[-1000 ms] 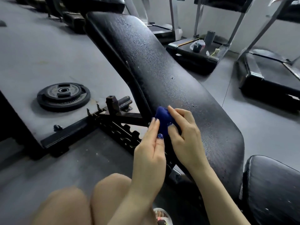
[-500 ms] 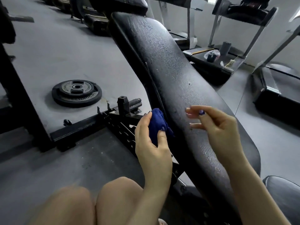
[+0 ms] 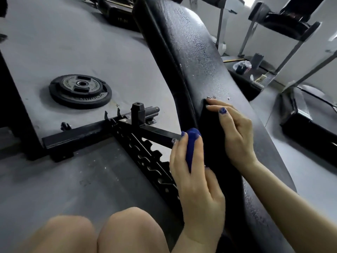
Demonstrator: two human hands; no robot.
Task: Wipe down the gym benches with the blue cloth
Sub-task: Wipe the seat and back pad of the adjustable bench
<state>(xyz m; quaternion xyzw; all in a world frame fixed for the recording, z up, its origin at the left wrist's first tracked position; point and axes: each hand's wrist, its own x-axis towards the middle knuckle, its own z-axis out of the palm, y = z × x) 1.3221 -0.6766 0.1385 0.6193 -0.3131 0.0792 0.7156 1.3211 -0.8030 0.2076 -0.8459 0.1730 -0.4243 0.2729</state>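
Observation:
The black padded gym bench [image 3: 191,52] slants from the top centre down to the lower right, and its surface is speckled with droplets. My left hand [image 3: 197,179] grips the bunched blue cloth [image 3: 192,139] against the pad's left side edge. My right hand [image 3: 237,134] rests on top of the pad just right of the cloth, fingers stretched out toward the left edge. A flat dark patch lies under those fingers. I cannot tell whether it is shadow or fabric.
A black weight plate [image 3: 80,91] lies on the grey floor at left. The bench's steel base bar [image 3: 102,132] and toothed adjusting rack [image 3: 145,152] run beneath the pad. Treadmills [image 3: 310,115] stand at right, one carrying small items [image 3: 242,65]. My bare knees [image 3: 109,234] are at the bottom.
My right hand, which let go of the cloth and lifted off, has come down onto the bench pad. My left hand keeps the cloth at the pad's edge. The camera moved closer.

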